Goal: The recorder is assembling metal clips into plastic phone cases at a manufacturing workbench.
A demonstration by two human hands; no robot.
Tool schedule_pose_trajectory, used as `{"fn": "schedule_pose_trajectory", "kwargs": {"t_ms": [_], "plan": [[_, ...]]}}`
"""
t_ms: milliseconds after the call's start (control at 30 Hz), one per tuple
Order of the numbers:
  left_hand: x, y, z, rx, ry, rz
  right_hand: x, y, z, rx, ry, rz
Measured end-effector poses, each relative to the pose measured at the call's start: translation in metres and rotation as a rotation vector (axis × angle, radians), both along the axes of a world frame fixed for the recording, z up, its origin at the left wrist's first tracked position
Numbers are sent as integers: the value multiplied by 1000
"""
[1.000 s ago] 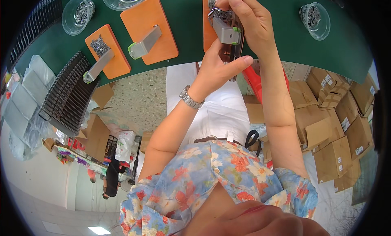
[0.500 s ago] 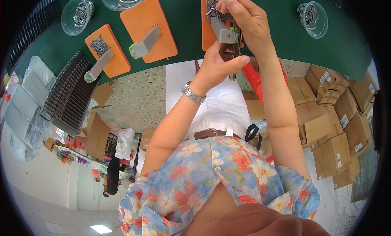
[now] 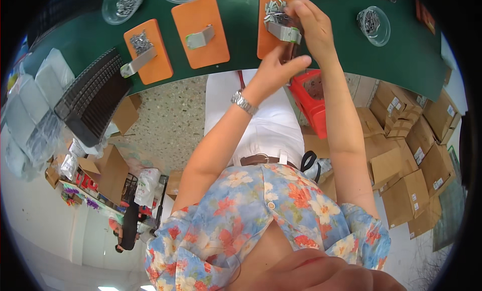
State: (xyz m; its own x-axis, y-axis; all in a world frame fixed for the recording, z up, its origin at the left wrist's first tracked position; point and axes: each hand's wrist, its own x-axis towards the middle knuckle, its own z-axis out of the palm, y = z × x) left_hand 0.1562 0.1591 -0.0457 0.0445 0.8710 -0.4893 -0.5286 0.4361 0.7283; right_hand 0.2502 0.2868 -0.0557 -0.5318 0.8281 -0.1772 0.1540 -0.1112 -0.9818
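Observation:
My left hand (image 3: 276, 72) is closed around a dark, narrow strip-like part (image 3: 290, 52), which the fingers and blur partly hide. Just above it, my right hand (image 3: 315, 32) has its fingers curled at the strip's upper end; what they pinch, if anything, is hidden. Both hands are at the right side of an orange board (image 3: 262, 37) on the green table. That board carries a pile of small silver metal pieces (image 3: 273, 10) and a grey metal bar (image 3: 284, 32) with bright green on its end, right beside my fingers.
To the left lie two more orange boards (image 3: 198, 57) (image 3: 159, 70) with grey bars. Clear plastic bowls (image 3: 122, 7) (image 3: 376, 27) of metal pieces stand on the green table (image 3: 331, 85). A black slatted rack (image 3: 93, 97) is at left, a red stool (image 3: 316, 107) below, cartons (image 3: 401, 160) at right.
The whole view has shifted a little. My right hand has drawn back from the metal pile toward the strip, and the thin rod at its fingertips no longer shows. My left hand keeps its hold.

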Motion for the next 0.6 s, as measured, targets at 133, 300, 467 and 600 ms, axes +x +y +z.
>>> {"fn": "schedule_pose_trajectory", "kwargs": {"t_ms": [133,300,467,600], "plan": [[2,-28,43,114,-180,190,5,-24,45,150,-59,-54],[-20,-46,64,174,-201,186,-8,-56,85,356,-152,-79],[-61,-63,84,170,-306,123,-46,-71,100,399,-84,-80],[-98,-79,98,277,-328,158,-87,-86,119,414,-107,-34]]}}
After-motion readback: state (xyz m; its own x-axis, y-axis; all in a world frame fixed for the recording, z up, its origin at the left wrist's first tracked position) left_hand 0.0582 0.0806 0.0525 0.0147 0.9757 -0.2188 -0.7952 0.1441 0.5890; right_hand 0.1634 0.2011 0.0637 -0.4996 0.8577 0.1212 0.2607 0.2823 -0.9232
